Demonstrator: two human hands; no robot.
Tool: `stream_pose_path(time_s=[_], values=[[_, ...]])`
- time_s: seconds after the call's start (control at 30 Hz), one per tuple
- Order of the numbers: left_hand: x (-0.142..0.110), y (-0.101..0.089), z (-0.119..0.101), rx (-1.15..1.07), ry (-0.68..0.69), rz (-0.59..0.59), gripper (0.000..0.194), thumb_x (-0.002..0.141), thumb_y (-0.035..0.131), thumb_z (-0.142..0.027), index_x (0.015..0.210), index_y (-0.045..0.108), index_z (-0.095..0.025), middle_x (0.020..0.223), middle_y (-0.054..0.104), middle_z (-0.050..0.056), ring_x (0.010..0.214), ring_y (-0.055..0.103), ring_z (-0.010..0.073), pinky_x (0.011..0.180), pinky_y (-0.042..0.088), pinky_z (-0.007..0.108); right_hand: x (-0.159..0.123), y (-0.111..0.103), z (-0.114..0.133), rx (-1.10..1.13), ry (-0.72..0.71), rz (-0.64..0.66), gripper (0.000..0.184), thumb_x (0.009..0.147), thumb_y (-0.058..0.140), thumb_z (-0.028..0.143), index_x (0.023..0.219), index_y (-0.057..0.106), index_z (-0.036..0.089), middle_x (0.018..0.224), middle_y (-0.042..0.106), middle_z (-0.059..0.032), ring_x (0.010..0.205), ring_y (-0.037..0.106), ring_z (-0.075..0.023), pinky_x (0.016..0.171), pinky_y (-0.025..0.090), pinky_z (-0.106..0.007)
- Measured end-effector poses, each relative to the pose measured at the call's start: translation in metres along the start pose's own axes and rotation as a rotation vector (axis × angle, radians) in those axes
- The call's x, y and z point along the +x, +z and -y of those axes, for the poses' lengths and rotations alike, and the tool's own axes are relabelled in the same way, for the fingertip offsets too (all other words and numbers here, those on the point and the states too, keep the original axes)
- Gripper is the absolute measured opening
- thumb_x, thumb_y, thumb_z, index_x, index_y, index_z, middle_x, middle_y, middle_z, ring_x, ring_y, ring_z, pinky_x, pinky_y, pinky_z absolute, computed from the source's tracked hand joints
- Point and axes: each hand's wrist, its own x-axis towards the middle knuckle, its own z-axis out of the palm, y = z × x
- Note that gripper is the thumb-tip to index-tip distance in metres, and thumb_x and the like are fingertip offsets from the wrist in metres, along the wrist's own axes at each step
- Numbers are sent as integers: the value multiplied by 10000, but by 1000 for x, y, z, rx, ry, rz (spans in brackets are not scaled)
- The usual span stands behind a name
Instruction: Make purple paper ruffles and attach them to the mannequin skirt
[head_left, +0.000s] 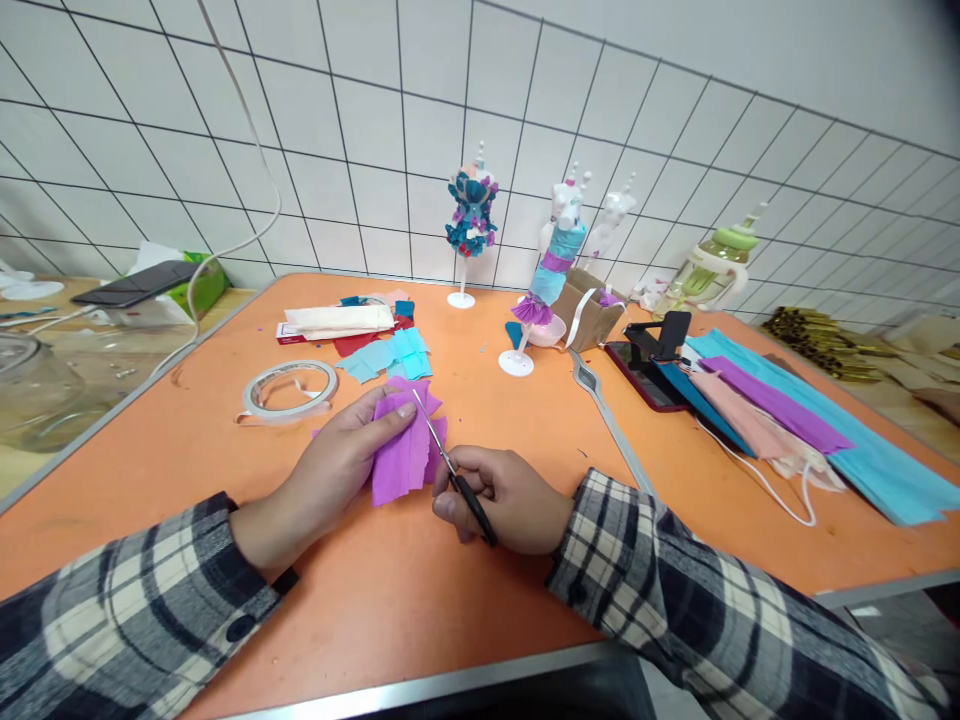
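My left hand [341,455] pinches a piece of purple crepe paper [401,455] between thumb and fingers, above the orange table. In my right hand [517,495] is a pair of scissors [442,450] with black handles, my fingers wrapped round them. The blades point up and to the left, and their tip lies at the upper edge of the purple paper near my left thumb. Whether the blades are parted is too small to tell. Just beyond the paper lie light blue crepe paper pieces [401,352].
A tape roll [251,390] lies left of the paper. At the back stand a small dress form in teal and purple [472,215] and another in light blue and purple [559,260]. A phone [637,375], crepe paper strips [780,400] and a bottle [709,265] are on the right.
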Motion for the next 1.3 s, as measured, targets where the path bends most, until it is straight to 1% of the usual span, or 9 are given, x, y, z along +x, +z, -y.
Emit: stream_pose_path(time_s=[0.13, 0.2, 0.4, 0.5, 0.6, 0.73, 0.93, 1.1, 1.3], values=[[-2, 0, 2, 52, 24, 36, 324, 799, 800, -424, 992, 645, -215, 748, 682, -18, 612, 620, 135, 569, 515, 231, 1, 3, -1, -21, -38, -24, 294, 871, 683, 469, 881, 530, 218, 642, 567, 53, 588, 589, -126, 535, 431, -219], [-3, 1, 3, 75, 34, 34, 335, 802, 794, -439, 1008, 646, -220, 758, 676, -22, 626, 615, 134, 582, 513, 231, 1, 4, 0, -36, -47, -37, 310, 871, 681, 484, 863, 519, 220, 655, 582, 47, 602, 590, -127, 543, 431, -221], [-3, 1, 7, 119, 39, 28, 314, 815, 771, -467, 929, 629, -210, 818, 673, -1, 730, 634, 171, 661, 525, 274, 2, 6, 1, -97, -54, -73, 345, 871, 664, 537, 868, 523, 222, 663, 584, 43, 597, 546, -119, 548, 391, -225], [-2, 1, 8, 118, 57, 3, 329, 804, 780, -457, 959, 635, -205, 853, 676, 11, 749, 629, 178, 670, 521, 281, 3, 6, -1, -134, -64, -85, 348, 868, 663, 544, 884, 529, 223, 661, 553, 50, 591, 506, -112, 544, 352, -229], [-2, 1, 9, 120, 63, 2, 341, 803, 779, -460, 977, 636, -204, 879, 687, 20, 776, 637, 189, 686, 522, 290, 3, 6, -2, -166, -68, -93, 336, 878, 655, 532, 880, 519, 225, 637, 528, 56, 584, 477, -111, 541, 322, -234], [-1, 0, 11, 145, 52, 11, 348, 822, 758, -482, 1009, 642, -212, 852, 665, 9, 770, 644, 194, 688, 524, 300, 3, 6, -2, -188, -63, -106, 333, 884, 647, 530, 878, 507, 228, 630, 517, 60, 575, 454, -110, 536, 297, -238], [-1, 0, 12, 135, 61, 0, 340, 805, 773, -478, 988, 662, -213, 850, 676, 22, 771, 661, 218, 706, 536, 329, 3, 7, -1, -193, -50, -104, 333, 881, 648, 531, 897, 508, 230, 639, 526, 58, 576, 457, -110, 544, 304, -237], [-2, 1, 11, 129, 84, -2, 313, 795, 789, -448, 975, 683, -215, 832, 675, 19, 776, 675, 227, 703, 536, 327, 2, 8, 2, -201, -65, -105, 345, 878, 650, 530, 852, 479, 231, 631, 517, 58, 573, 457, -112, 541, 294, -240], [-3, 0, 9, 208, 74, -5, 334, 802, 767, -486, 976, 668, -218, 857, 666, 15, 777, 657, 218, 711, 538, 338, 2, 8, 2, -230, -56, -104, 317, 886, 651, 499, 855, 479, 234, 625, 512, 63, 574, 463, -112, 552, 297, -240]])
